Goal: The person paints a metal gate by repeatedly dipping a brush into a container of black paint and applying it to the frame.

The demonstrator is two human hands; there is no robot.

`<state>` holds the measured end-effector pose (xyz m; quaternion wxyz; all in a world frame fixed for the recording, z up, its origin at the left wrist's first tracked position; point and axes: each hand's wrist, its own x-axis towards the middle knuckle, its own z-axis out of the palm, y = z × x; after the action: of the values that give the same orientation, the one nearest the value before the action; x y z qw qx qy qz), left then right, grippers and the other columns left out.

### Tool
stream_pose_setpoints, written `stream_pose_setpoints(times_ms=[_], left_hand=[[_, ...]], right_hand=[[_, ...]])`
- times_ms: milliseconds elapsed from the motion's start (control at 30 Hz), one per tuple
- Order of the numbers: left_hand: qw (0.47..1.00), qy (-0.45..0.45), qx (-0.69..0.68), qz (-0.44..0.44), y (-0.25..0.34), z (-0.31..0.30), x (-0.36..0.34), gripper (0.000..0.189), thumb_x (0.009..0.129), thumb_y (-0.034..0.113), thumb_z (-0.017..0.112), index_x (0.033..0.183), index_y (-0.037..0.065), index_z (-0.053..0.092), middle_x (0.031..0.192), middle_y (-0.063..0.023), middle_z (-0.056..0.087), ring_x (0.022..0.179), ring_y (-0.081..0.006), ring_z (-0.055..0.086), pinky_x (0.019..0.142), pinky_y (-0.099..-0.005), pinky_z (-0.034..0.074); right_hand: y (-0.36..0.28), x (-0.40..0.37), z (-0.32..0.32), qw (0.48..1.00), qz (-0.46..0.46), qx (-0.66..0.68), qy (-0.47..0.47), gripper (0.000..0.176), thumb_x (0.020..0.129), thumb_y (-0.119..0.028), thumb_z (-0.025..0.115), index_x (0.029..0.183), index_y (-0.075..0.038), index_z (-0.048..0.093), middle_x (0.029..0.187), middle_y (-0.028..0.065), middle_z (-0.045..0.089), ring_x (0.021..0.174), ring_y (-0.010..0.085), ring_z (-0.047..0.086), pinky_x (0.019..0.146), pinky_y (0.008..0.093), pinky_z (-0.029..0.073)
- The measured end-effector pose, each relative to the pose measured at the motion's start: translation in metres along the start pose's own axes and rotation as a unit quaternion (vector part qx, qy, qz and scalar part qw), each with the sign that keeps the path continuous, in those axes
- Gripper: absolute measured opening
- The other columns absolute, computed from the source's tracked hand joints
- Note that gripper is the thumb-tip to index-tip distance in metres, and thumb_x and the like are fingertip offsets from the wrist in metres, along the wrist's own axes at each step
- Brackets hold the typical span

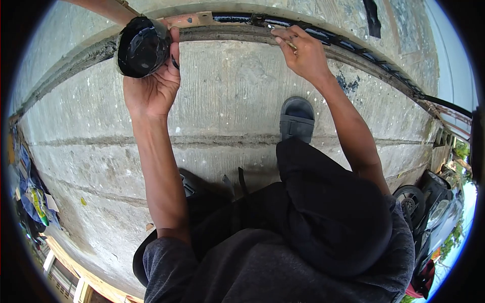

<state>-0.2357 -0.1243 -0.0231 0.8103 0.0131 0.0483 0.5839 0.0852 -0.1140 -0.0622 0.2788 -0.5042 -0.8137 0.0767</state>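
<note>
1. left hand [160, 83] cupped a black-coated container [144, 50], apparently to keep its glossy contents near the rail [323, 36].
2. right hand [306, 56] pinched a slim handle [291, 45] beside the rail, probably for fine control; its tip was unclear.

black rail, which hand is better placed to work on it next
Likely the right hand: it is beside the black rail, gripping a thin handle; the left hand holds the container.
</note>
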Motion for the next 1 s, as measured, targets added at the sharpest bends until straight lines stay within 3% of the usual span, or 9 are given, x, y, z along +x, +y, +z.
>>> stream_pose_setpoints(times_ms=[167,300,400,433,567,700,833,933,1000], left_hand=[[1.000,0.000,-0.013,0.001,0.006,-0.009,-0.004,0.039,0.097,0.021,0.050,0.131,0.001,0.050,0.132,-0.0222,0.053,0.118,-0.0408,0.055,0.094,-0.0475,0.054],[1.000,0.018,-0.009,-0.002,0.002,-0.010,-0.001,0.039,0.098,0.021,0.049,0.131,0.001,0.050,0.131,-0.0220,0.054,0.119,-0.0407,0.054,0.094,-0.0472,0.055],[1.000,0.023,-0.008,-0.004,0.002,-0.008,-0.006,0.038,0.098,0.021,0.048,0.131,0.001,0.051,0.131,-0.0221,0.054,0.121,-0.0406,0.053,0.094,-0.0474,0.055],[0.999,0.028,-0.015,-0.008,0.000,-0.010,-0.008,0.038,0.098,0.021,0.048,0.131,0.002,0.051,0.131,-0.0224,0.054,0.121,-0.0405,0.052,0.094,-0.0475,0.055],[0.999,0.052,0.011,0.007,-0.014,-0.016,-0.001,0.039,0.101,0.027,0.042,0.128,0.000,0.051,0.125,-0.0232,0.057,0.116,-0.0403,0.056,0.089,-0.0461,0.057],[0.997,0.069,0.040,-0.001,-0.030,-0.020,0.000,0.040,0.101,0.028,0.041,0.129,0.001,0.050,0.125,-0.0221,0.057,0.116,-0.0387,0.057,0.089,-0.0463,0.058],[0.992,0.095,0.079,0.009,-0.043,-0.021,0.000,0.041,0.103,0.029,0.035,0.130,0.001,0.049,0.122,-0.0202,0.059,0.111,-0.0378,0.060,0.085,-0.0457,0.060],[0.986,0.122,0.115,0.016,-0.054,-0.019,0.002,0.043,0.104,0.030,0.027,0.130,0.002,0.047,0.119,-0.0185,0.060,0.105,-0.0352,0.064,0.083,-0.0454,0.060],[0.982,0.119,0.143,0.024,-0.059,-0.016,0.006,0.043,0.104,0.029,0.026,0.128,0.002,0.048,0.118,-0.0177,0.061,0.103,-0.0325,0.065,0.083,-0.0446,0.061]], right_hand=[[-0.018,-0.016,-0.002,0.999,0.002,0.021,-0.036,0.019,0.089,-0.011,0.062,0.106,-0.012,0.071,0.085,0.0104,0.063,0.066,0.0282,0.062,0.059,0.0362,0.050],[-0.007,0.008,0.011,0.998,-0.016,-0.046,-0.043,0.017,0.087,-0.012,0.062,0.100,-0.006,0.072,0.092,0.0092,0.064,0.067,0.0304,0.064,0.061,0.0377,0.053],[-0.018,0.011,-0.014,1.000,-0.012,-0.004,0.026,0.016,0.088,-0.013,0.063,0.098,-0.006,0.073,0.092,0.0087,0.065,0.066,0.0307,0.064,0.061,0.0383,0.053],[-0.018,0.006,-0.014,0.998,-0.030,0.020,0.052,0.019,0.088,-0.009,0.066,0.106,-0.008,0.071,0.079,0.0109,0.060,0.064,0.0238,0.061,0.058,0.0308,0.050],[-0.023,0.008,-0.012,0.999,-0.020,0.016,-0.024,0.017,0.088,-0.009,0.066,0.104,-0.006,0.070,0.084,0.0101,0.064,0.066,0.0238,0.062,0.059,0.0305,0.050],[-0.038,0.019,-0.035,0.996,-0.002,0.038,0.079,0.018,0.089,-0.010,0.065,0.106,-0.005,0.070,0.089,0.0106,0.067,0.066,0.0194,0.064,0.058,0.0277,0.050],[-0.082,0.021,-0.081,0.932,0.102,0.297,0.179,0.014,0.086,-0.004,0.067,0.099,0.000,0.070,0.084,0.0074,0.069,0.063,0.0066,0.061,0.052,0.0204,0.046],[-0.116,0.024,-0.102,0.901,0.097,0.408,0.110,0.015,0.086,-0.003,0.067,0.100,0.002,0.069,0.082,0.0081,0.069,0.064,0.0071,0.061,0.053,0.0198,0.045],[-0.123,0.027,-0.092,0.939,0.037,0.336,0.069,0.017,0.088,-0.001,0.065,0.103,0.004,0.067,0.085,0.0109,0.068,0.064,0.0104,0.063,0.054,0.0211,0.049]])
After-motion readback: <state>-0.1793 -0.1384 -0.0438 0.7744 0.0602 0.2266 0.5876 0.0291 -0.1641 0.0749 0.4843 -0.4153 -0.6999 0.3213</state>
